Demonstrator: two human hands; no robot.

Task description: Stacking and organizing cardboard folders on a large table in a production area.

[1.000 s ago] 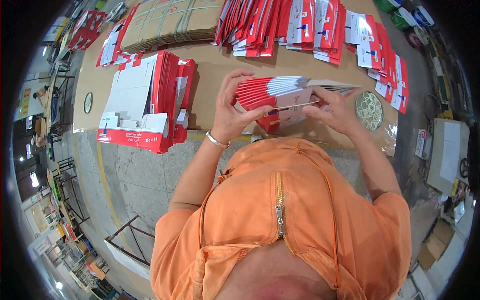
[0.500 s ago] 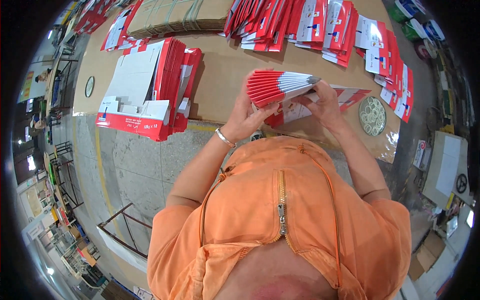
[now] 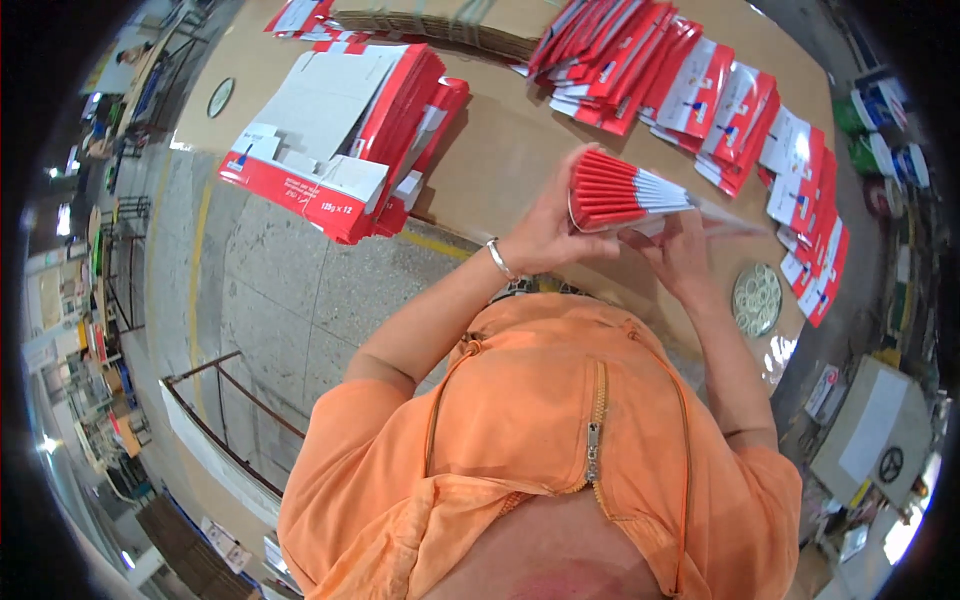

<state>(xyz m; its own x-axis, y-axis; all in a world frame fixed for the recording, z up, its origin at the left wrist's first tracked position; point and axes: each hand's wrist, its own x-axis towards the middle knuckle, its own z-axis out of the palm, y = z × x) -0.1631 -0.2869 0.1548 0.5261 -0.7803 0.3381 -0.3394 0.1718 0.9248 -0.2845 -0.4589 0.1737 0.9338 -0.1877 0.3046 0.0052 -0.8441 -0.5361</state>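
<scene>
My left hand (image 3: 553, 222) is closed around the left end of a fanned bundle of folded red-and-white cartons (image 3: 625, 190), held above the near edge of the table. A thin pale loop, seemingly a rubber band, crosses that end beside my fingers. My right hand (image 3: 682, 262) has its fingers curled against the underside of the same bundle, partly hidden. A blurred pale sheet or carton flap juts out to the right beyond it. Close to my right forearm sits a round dish of pale rubber bands (image 3: 757, 300).
A tall stack of flat red-and-white cartons (image 3: 335, 95) stands at the left of the table (image 3: 490, 130). Rows of carton bundles (image 3: 690, 90) spread along the back and right. A small round dish (image 3: 221, 97) lies far left; tubs (image 3: 880, 155) stand beyond the right edge.
The view has shifted, so the table things sit differently in it. The loop now shows at the bundle's left end. My right hand has moved from the bundle's right tip to its underside.
</scene>
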